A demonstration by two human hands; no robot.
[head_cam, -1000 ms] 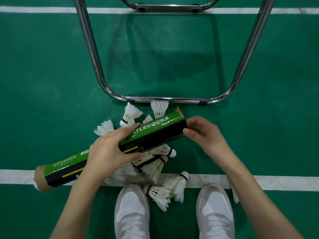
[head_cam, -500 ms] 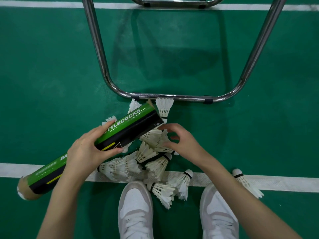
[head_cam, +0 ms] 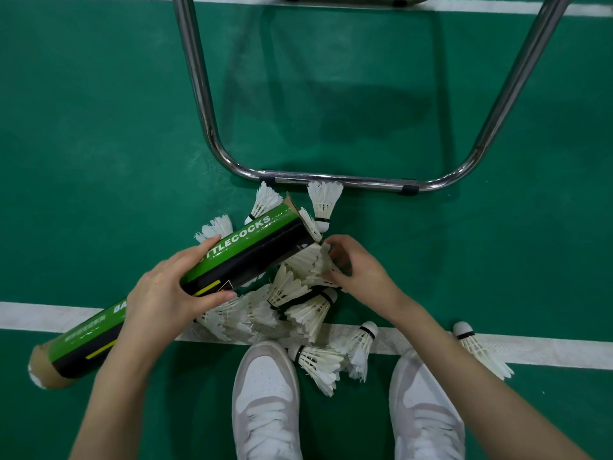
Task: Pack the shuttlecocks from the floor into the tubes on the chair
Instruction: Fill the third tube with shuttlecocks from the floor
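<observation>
My left hand (head_cam: 169, 293) grips a green and black shuttlecock tube (head_cam: 252, 247) around its middle, held slanted above the floor with its open end up and to the right. My right hand (head_cam: 358, 270) pinches a white feather shuttlecock (head_cam: 310, 260) just below that open end. Several more shuttlecocks lie in a pile (head_cam: 288, 300) on the green floor under the tube. One shuttlecock (head_cam: 323, 202) lies by the chair frame, and another shuttlecock (head_cam: 481, 350) lies apart at the right on the white line.
The chrome chair frame (head_cam: 335, 180) stands on the floor just beyond the pile; its seat is out of view. My two white shoes (head_cam: 265, 400) stand at the bottom, close to the nearest shuttlecocks. A white court line (head_cam: 49, 315) runs across.
My right hand left the tube's open end, dropped to the pile and took hold of a shuttlecock, now raised near the opening. The tube shifted left, then slightly back.
</observation>
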